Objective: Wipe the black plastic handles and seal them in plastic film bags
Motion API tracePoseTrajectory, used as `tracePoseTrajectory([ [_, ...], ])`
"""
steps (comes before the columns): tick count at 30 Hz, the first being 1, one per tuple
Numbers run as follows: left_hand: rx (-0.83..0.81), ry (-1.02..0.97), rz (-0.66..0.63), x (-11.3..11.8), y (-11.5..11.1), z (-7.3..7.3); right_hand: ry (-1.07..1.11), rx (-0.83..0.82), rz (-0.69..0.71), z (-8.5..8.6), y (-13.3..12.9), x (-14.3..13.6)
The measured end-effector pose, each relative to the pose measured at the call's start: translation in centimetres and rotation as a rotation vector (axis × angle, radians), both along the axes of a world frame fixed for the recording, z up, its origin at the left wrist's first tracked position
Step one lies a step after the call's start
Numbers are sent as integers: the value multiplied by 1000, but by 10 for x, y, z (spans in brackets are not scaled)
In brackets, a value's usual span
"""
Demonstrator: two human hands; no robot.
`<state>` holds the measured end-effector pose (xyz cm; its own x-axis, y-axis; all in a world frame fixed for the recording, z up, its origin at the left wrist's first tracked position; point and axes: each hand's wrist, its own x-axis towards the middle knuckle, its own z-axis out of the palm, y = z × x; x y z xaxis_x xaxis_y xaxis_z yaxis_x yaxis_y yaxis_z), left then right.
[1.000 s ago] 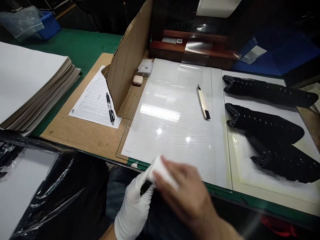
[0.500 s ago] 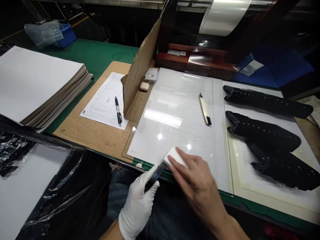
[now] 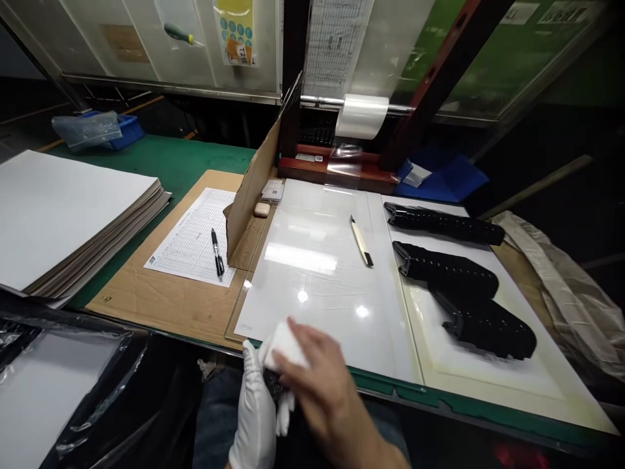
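Note:
My left hand point(image 3: 254, 413), in a white glove, is wrapped round a small dark, glossy part point(image 3: 274, 384) just off the table's front edge. Most of that part is hidden by my hands. Bare, my right hand point(image 3: 325, 374) pinches a white block-like pad point(image 3: 284, 346) against the part's upper end; whether the pad is sponge or folded cloth I cannot tell. Beyond my hands lies a glass sheet over white paper point(image 3: 293, 299), with a cream-handled craft knife point(image 3: 361, 241) on it. Several black perforated parts point(image 3: 446, 267) rest on the white board to the right.
A stack of white sheets point(image 3: 73, 208) stands at the left. On cardboard lie a printed form point(image 3: 188, 241) and a pen point(image 3: 217, 254). An upright cardboard divider point(image 3: 249, 189) rises beside the glass. Behind is a film roll point(image 3: 362, 117) on a red-brown stand.
My head view has tilted up, showing more of the back wall. The right hand and pad have shifted over the dark part, and the left hand has turned more upright, covering more of it.

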<state>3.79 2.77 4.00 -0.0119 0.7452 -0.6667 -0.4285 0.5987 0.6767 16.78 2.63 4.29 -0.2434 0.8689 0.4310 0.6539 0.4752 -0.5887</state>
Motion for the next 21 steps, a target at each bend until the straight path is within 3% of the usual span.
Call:
tracePoseTrajectory([
  [3,38,-25,15,4,5,4,36,-46,-15,0,3,7],
  [6,40,-14,39,3,5,3,18,-13,186,-1,7,20],
  [10,63,1,34,3,3,0,-14,8,2,-6,6,25],
  [14,46,-11,46,6,3,0,-40,24,26,-8,-4,13],
  [17,37,108,65,10,3,2,-88,-45,-217,-7,-12,5],
  [21,138,182,79,12,2,2,-94,-34,-187,-6,-17,1],
])
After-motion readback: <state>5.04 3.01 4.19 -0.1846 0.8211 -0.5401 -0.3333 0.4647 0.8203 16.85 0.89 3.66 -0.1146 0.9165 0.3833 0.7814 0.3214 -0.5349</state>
